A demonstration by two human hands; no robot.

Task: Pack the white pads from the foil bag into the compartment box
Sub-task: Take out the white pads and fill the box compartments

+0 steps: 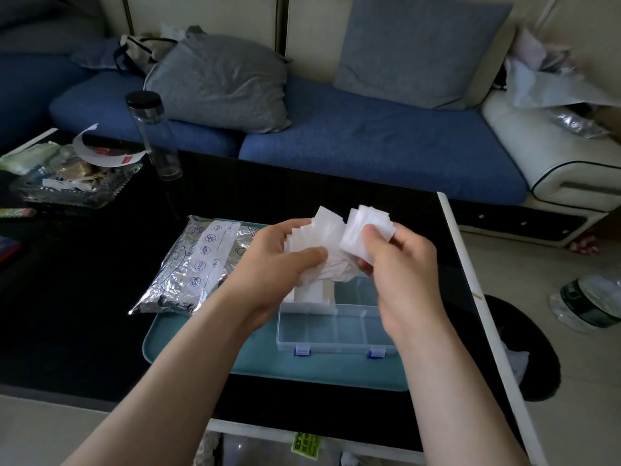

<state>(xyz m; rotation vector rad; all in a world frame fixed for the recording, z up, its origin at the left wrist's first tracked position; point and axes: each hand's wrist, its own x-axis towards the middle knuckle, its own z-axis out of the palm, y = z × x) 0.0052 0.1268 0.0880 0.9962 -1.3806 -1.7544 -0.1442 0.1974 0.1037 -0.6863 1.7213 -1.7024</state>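
- White pads (322,240): a loose, fanned bundle is held above the compartment box (336,327). The box's nearest row, below both hands, shows no pads.
- Packed pads (312,294): some appear to stand in a compartment directly beneath the left hand. They are partly hidden.
- Left hand (279,253): fingers and thumb are curled round the fanned bundle.
- Right hand (400,260): thumb and fingers pinch a small stack (366,230), just beside the bundle.
- Judgement: the step in hand is separating a portion for one compartment. Square the stack's edges before lowering it. Keep the left grip firm, since the fanned bundle could shed pads.
- Foil bag (191,264): lies partly on the tray (201,348), left of the left hand, on the table (84,297).
- Bottle (154,136): stands beyond the left hand, well apart. It should not obstruct the work.
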